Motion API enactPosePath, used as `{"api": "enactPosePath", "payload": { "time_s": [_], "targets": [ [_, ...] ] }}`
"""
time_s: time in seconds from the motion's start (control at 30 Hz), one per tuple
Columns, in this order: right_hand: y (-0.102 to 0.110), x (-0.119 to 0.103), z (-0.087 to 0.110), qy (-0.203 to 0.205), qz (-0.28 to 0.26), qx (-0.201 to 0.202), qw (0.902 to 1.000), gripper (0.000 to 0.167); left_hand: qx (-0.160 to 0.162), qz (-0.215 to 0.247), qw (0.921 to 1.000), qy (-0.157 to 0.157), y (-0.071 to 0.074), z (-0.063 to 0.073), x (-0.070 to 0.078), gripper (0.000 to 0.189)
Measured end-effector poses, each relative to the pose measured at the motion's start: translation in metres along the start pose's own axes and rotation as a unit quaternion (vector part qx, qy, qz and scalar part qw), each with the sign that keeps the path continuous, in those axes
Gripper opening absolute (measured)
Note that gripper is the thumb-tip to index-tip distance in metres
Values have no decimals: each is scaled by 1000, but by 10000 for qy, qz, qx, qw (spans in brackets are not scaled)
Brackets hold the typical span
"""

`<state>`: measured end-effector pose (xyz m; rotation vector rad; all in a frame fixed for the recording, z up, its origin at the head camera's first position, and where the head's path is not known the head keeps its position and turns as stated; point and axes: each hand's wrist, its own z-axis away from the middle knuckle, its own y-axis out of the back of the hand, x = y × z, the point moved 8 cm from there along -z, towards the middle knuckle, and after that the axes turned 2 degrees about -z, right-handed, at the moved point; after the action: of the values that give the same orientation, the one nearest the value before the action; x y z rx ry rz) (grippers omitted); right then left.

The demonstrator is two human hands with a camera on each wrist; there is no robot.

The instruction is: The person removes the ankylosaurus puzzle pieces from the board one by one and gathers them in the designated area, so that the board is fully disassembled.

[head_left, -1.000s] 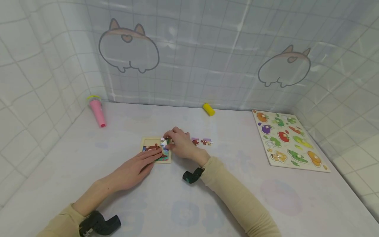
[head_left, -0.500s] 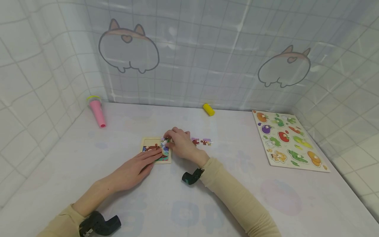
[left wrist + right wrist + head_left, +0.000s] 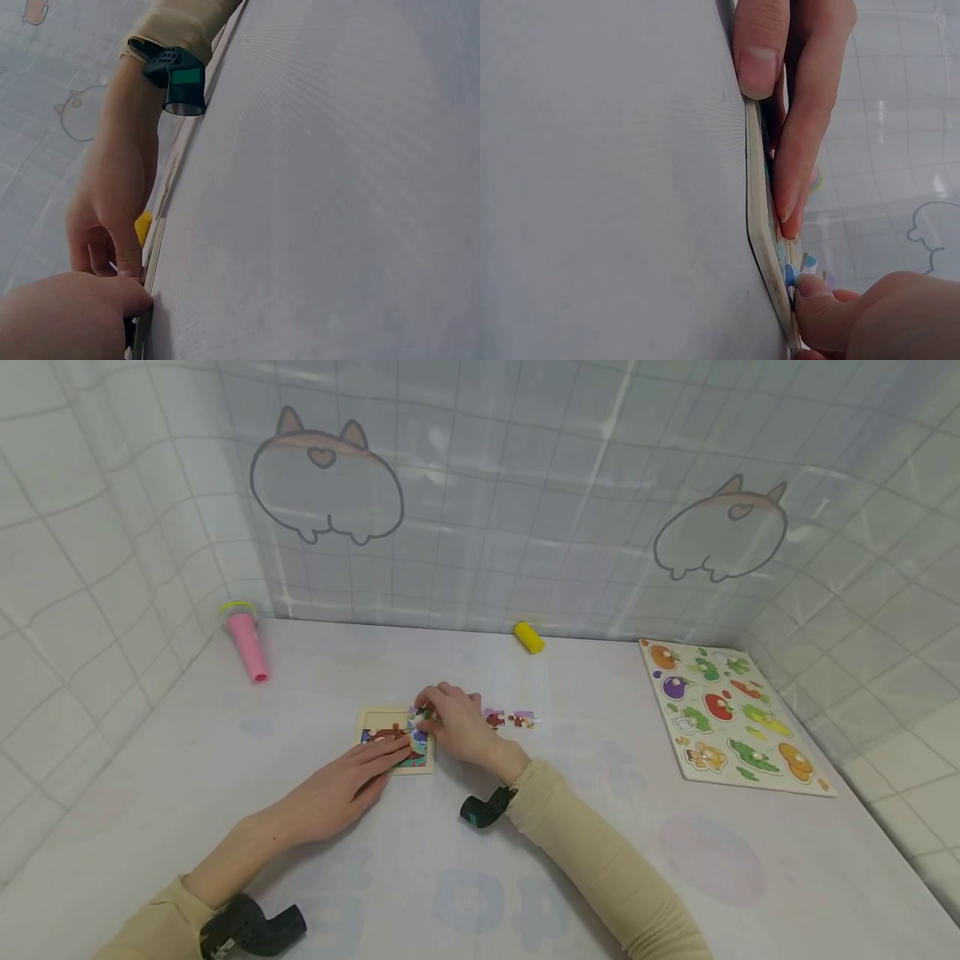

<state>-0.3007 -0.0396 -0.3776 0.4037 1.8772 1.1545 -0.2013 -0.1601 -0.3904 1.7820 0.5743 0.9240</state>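
Note:
A small jigsaw puzzle in a wooden frame (image 3: 395, 770) lies flat on the table, its picture brown, blue and green. My left hand (image 3: 352, 785) rests on the lower left of it with fairly straight fingers. In the right wrist view, the thumb of that left hand (image 3: 802, 67) touches the frame's edge. At the upper right corner my right hand (image 3: 465, 727) pinches a jigsaw piece (image 3: 810, 264) between thumb and fingers, tilted up from the puzzle. The frame's upper left part shows bare wood. Two loose jigsaw pieces (image 3: 522, 719) lie just right of the right hand.
A pink toy microphone (image 3: 249, 647) lies at the back left. Near the back wall is a yellow cylinder (image 3: 528, 637). A board of fruit and vegetable pieces (image 3: 723, 718) lies at the right. Tiled-pattern sheeting surrounds the table on three sides.
The jigsaw piece in my right hand has turned and shifted slightly at the upper right corner. My left hand has stayed in place on the puzzle.

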Motion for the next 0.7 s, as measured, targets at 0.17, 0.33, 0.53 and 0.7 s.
{"api": "enactPosePath", "payload": {
  "time_s": [0.17,0.33,0.53,0.7],
  "targets": [
    [-1,0,-1,-53,-22,-5,10000,24,2,8,10000,0,-1,0,0,46],
    [-1,0,-2,-36,-53,26,10000,23,-24,17,10000,-3,0,0,0,46],
    [0,-1,-1,41,-70,70,9999,21,-3,36,10000,-21,0,0,0,46],
    [1,-2,1,129,-208,81,9997,20,-32,72,10000,-8,-1,0,1,45]
  ]
}}
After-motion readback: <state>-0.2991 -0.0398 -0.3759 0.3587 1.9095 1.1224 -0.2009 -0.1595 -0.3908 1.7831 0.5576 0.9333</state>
